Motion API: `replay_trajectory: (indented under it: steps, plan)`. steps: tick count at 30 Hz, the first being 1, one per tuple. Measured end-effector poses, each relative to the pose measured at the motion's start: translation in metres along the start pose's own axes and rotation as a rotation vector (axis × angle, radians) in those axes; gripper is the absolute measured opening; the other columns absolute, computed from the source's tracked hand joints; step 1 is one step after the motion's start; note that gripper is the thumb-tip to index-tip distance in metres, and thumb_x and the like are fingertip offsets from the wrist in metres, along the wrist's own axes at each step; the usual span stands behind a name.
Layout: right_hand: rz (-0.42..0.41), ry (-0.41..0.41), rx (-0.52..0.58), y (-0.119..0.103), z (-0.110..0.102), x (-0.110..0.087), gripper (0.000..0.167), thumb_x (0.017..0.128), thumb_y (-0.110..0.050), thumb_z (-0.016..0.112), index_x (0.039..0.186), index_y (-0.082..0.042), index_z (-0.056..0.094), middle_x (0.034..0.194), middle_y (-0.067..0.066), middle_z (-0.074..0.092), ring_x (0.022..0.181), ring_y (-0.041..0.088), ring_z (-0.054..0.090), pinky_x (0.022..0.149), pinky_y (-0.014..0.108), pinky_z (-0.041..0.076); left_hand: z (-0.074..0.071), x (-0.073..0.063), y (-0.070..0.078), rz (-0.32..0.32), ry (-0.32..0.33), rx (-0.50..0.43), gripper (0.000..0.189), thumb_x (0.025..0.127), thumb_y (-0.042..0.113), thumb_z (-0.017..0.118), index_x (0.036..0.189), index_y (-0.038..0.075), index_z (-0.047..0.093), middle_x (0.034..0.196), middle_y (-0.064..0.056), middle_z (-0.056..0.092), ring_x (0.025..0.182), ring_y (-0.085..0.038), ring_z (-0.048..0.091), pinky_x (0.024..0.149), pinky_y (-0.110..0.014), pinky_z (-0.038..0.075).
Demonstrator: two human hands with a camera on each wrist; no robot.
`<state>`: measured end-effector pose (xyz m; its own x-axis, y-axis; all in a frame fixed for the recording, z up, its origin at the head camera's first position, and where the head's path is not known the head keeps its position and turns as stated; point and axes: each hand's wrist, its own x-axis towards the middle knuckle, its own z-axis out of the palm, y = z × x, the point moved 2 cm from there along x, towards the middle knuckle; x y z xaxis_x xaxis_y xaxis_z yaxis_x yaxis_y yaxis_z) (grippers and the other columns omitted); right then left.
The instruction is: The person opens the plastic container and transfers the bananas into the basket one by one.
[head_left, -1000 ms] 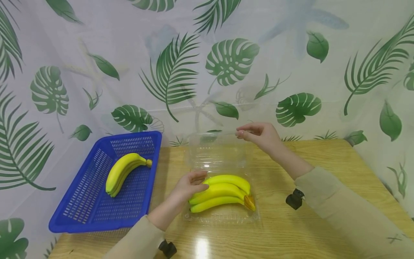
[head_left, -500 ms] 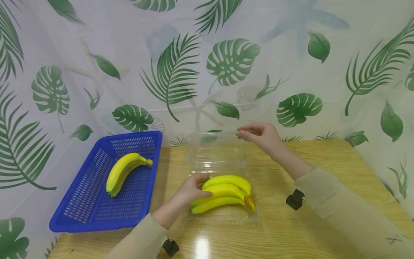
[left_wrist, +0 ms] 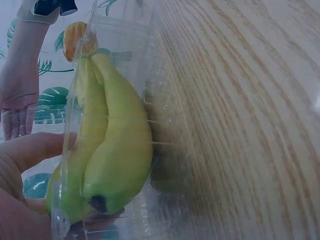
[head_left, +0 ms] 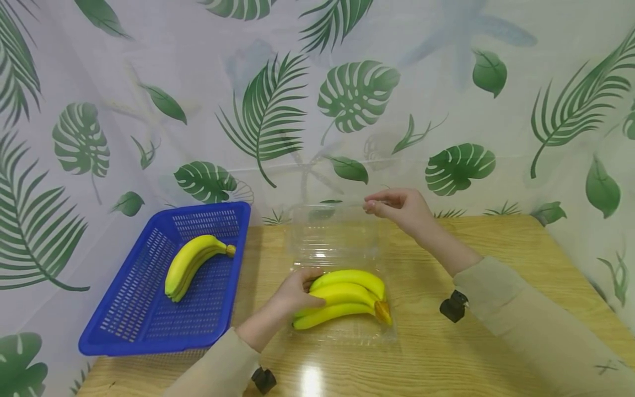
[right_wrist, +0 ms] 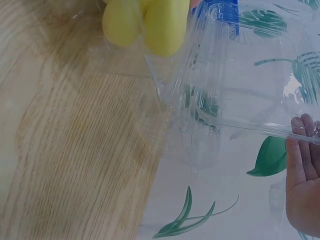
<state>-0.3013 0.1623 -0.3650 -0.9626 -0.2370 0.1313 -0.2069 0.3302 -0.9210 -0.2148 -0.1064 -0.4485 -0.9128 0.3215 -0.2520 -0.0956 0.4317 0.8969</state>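
Note:
A bunch of yellow bananas (head_left: 349,292) lies in the base of a clear plastic clamshell container (head_left: 342,335), its stem end to the right. My left hand (head_left: 290,292) grips the bunch at the tip end, thumb on the near side and fingers over the far side. In the left wrist view the container wall stands beside the banana bunch (left_wrist: 120,135). The raised clear lid (head_left: 332,237) leans back behind the base. My right hand (head_left: 402,208) pinches its upper right corner; the right wrist view shows the fingers at the lid edge (right_wrist: 250,127).
To the left stands a blue perforated plastic basket (head_left: 235,281) with another banana bunch (head_left: 193,264) inside. Everything rests on a wooden table (head_left: 446,353). A leaf-patterned cloth (head_left: 297,138) hangs directly behind the table.
My left hand has moved slightly right, farther over the tip end of the bananas, and its thumb now lies on them. My right hand stays at the lid corner.

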Motion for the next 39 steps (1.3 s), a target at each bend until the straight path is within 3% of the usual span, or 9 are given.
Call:
replay_trajectory:
  steps: [6, 18, 31, 39]
  plan:
    - [0.004, -0.006, -0.003, 0.0005, 0.0003, 0.0004, 0.034, 0.105, -0.023, 0.069, 0.129, 0.002, 0.073, 0.117, 0.008, 0.081, 0.098, 0.000, 0.075, 0.092, 0.013, 0.060, 0.0012, 0.0014, -0.0009, -0.007, -0.010, 0.028, 0.075, 0.086, -0.007, 0.079, 0.154, -0.008, 0.047, 0.158, -0.028, 0.050, 0.144, -0.045, 0.051, 0.125, -0.055, 0.043]
    - [-0.006, -0.010, -0.005, -0.0029, 0.0005, 0.0002, 0.033, 0.106, -0.021, 0.068, 0.128, 0.003, 0.072, 0.124, 0.020, 0.078, 0.096, -0.003, 0.074, 0.092, 0.013, 0.060, 0.0017, 0.0014, -0.0014, -0.047, 0.076, 0.019, 0.073, 0.083, -0.007, 0.083, 0.150, -0.001, 0.055, 0.155, -0.022, 0.056, 0.141, -0.041, 0.055, 0.122, -0.052, 0.048]
    - [0.001, -0.012, -0.002, 0.0003, 0.0003, 0.0024, 0.034, 0.106, -0.021, 0.068, 0.129, 0.003, 0.072, 0.120, 0.011, 0.080, 0.096, -0.005, 0.073, 0.093, 0.014, 0.061, 0.0027, -0.0025, 0.0005, -0.026, 0.082, -0.038, 0.072, 0.083, -0.009, 0.082, 0.150, -0.002, 0.056, 0.155, -0.023, 0.056, 0.142, -0.042, 0.055, 0.120, -0.050, 0.049]
    - [0.003, -0.014, -0.010, 0.0003, -0.0002, 0.0030, 0.034, 0.106, -0.021, 0.068, 0.129, 0.003, 0.072, 0.122, 0.015, 0.079, 0.097, -0.003, 0.074, 0.092, 0.014, 0.061, 0.0010, -0.0059, 0.0060, -0.025, 0.090, -0.044, 0.072, 0.082, -0.009, 0.083, 0.148, -0.002, 0.057, 0.153, -0.023, 0.058, 0.142, -0.042, 0.056, 0.120, -0.049, 0.049]
